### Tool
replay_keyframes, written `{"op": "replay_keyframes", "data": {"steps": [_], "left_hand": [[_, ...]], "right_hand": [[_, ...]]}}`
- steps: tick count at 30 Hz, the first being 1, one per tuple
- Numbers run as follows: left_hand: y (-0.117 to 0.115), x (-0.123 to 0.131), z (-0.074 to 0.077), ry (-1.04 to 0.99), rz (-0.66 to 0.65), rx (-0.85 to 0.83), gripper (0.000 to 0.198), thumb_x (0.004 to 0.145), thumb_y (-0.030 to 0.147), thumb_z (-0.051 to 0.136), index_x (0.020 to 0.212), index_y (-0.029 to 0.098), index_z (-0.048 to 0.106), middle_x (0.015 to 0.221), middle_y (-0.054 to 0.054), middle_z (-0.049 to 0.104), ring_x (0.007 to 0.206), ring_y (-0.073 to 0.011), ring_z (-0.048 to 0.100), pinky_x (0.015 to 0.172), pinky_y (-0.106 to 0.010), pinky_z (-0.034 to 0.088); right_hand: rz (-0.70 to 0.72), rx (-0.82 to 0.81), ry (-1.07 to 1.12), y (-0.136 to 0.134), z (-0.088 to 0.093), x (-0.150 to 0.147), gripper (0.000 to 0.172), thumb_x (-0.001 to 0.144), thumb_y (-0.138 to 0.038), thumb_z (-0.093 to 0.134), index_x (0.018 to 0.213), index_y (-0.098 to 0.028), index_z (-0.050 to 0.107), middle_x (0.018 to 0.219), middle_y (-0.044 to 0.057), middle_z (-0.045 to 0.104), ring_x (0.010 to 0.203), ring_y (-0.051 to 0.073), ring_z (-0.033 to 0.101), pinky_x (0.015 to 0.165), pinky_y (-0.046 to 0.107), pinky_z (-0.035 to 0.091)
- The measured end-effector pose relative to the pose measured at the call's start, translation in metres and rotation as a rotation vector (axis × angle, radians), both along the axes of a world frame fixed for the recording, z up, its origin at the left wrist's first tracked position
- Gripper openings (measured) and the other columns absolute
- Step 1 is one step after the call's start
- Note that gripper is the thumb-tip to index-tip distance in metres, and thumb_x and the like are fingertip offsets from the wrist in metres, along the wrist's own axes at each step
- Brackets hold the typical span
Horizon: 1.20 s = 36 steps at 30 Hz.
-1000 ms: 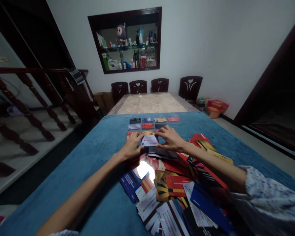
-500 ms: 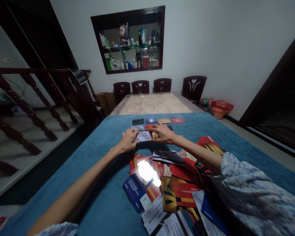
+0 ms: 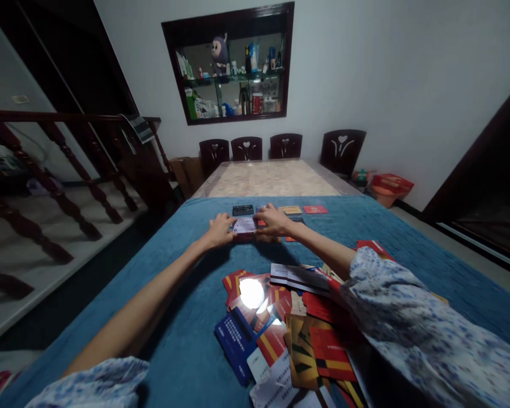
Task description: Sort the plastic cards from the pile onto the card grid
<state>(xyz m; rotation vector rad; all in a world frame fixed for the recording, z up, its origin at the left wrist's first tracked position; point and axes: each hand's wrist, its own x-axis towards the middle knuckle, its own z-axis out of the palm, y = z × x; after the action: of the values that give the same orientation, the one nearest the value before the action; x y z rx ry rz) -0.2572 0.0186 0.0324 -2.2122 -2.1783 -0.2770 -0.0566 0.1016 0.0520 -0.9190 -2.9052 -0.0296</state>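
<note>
Between my two hands is a pale lilac card (image 3: 245,225), gripped at its left end by my left hand (image 3: 221,229) and at its right end by my right hand (image 3: 273,220). It sits over the left side of a small grid of card stacks. Behind it lie a black card stack (image 3: 242,209), a yellow card (image 3: 290,209) and a red card (image 3: 315,209). A blue card there is mostly covered by my right fingers. Nearer me, a loose heap of cards spreads out, with a blue card (image 3: 234,343) and a gold card (image 3: 300,351) among them.
A blue cloth (image 3: 174,323) covers the near part of the table; its bare stone top (image 3: 276,177) shows beyond. Dark chairs (image 3: 285,146) stand at the far end. A wooden railing (image 3: 76,175) runs along the left, and a red-lined bin (image 3: 390,187) is on the right.
Both hands have carried the lilac card slightly away from me, from the nearer row to the row behind. The view has shifted a little.
</note>
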Motion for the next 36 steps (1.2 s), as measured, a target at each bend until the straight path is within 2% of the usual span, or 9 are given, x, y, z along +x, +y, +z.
{"op": "replay_keyframes", "data": {"steps": [5,11,19,25,29,36], "left_hand": [[0.013,-0.009,0.0,0.024,0.027,-0.044,0.046,0.082,0.026,0.058,0.128,0.023,0.058,0.128,-0.013,0.053,0.122,-0.032,0.045,0.097,-0.051,0.041],[0.028,-0.017,-0.007,0.024,0.048,-0.056,0.048,0.082,0.025,0.057,0.13,0.02,0.057,0.131,-0.015,0.052,0.126,-0.0341,0.044,0.099,-0.055,0.041],[0.047,-0.023,-0.013,0.032,0.027,-0.083,0.042,0.08,0.022,0.057,0.122,0.015,0.063,0.126,-0.013,0.056,0.12,-0.0277,0.052,0.101,-0.036,0.044],[0.06,-0.029,-0.018,0.057,0.019,-0.083,0.038,0.078,0.019,0.059,0.114,0.013,0.066,0.119,-0.013,0.062,0.111,-0.0271,0.058,0.099,-0.033,0.046],[0.068,-0.032,-0.023,0.069,0.011,-0.093,0.033,0.077,0.018,0.059,0.108,0.013,0.068,0.111,-0.012,0.065,0.104,-0.0249,0.061,0.093,-0.029,0.048],[0.075,-0.036,-0.028,0.077,-0.007,-0.102,0.024,0.075,0.015,0.058,0.096,0.013,0.069,0.102,-0.009,0.067,0.097,-0.0224,0.062,0.086,-0.025,0.049]], "right_hand": [[-0.02,-0.025,-0.014,0.014,-0.002,-0.015,0.041,0.083,-0.047,0.065,0.116,-0.022,0.067,0.125,0.015,0.059,0.117,0.035,0.043,0.083,0.04,0.039],[-0.035,-0.044,-0.024,0.024,-0.002,-0.028,0.043,0.082,-0.044,0.065,0.118,-0.021,0.067,0.126,0.016,0.059,0.121,0.036,0.043,0.083,0.04,0.039],[-0.077,-0.083,-0.073,0.036,-0.007,-0.04,0.043,0.081,-0.044,0.064,0.117,-0.02,0.069,0.127,0.018,0.06,0.123,0.038,0.044,0.087,0.045,0.04],[-0.099,-0.081,-0.113,0.046,-0.011,-0.047,0.046,0.081,-0.047,0.064,0.121,-0.024,0.067,0.131,0.016,0.06,0.125,0.038,0.043,0.093,0.049,0.04],[-0.106,-0.088,-0.143,0.05,-0.012,-0.053,0.04,0.08,-0.044,0.065,0.115,-0.025,0.069,0.127,0.013,0.064,0.125,0.038,0.044,0.096,0.051,0.04],[-0.119,-0.081,-0.178,0.049,-0.015,-0.063,0.038,0.077,-0.035,0.065,0.111,-0.02,0.072,0.123,0.016,0.066,0.125,0.04,0.045,0.099,0.058,0.04]]}}
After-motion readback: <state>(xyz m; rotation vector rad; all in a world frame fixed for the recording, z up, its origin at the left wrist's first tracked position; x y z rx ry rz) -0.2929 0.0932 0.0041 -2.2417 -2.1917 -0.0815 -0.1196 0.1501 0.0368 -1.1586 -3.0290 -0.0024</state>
